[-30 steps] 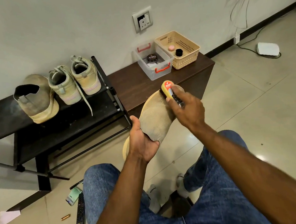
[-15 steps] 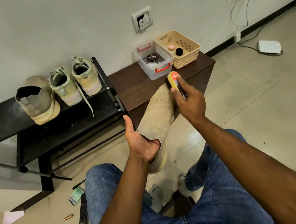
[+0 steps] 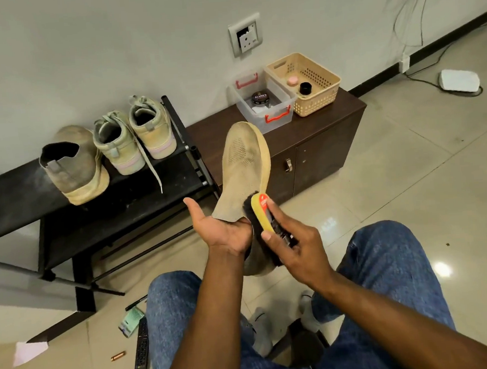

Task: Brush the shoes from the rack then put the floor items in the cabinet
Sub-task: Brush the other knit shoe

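My left hand [image 3: 221, 232] holds a tan knit shoe [image 3: 242, 167] by its heel end, toe pointing up and away over the floor. My right hand [image 3: 294, 247] grips a yellow-backed shoe brush [image 3: 260, 215] whose black bristles lie against the shoe near its opening. On the black rack [image 3: 150, 188] at left stand its matching tan shoe [image 3: 73, 164] and a pair of pale green sneakers [image 3: 135, 134]. On the floor by my left knee lie a black remote [image 3: 141, 350], a green packet [image 3: 131, 322], a pen [image 3: 136, 302] and a small copper piece [image 3: 118, 356].
A low dark brown cabinet [image 3: 320, 144] stands right of the rack, doors closed. On it sit a clear box [image 3: 263, 116] with a polish tin and a beige basket [image 3: 307, 82]. A white device [image 3: 458, 80] with cables lies by the wall. A pink paper [image 3: 29, 350] lies at left.
My right hand has drawn the brush down from the shoe's toe to near its opening. The shoe has turned so that its knit upper faces me.
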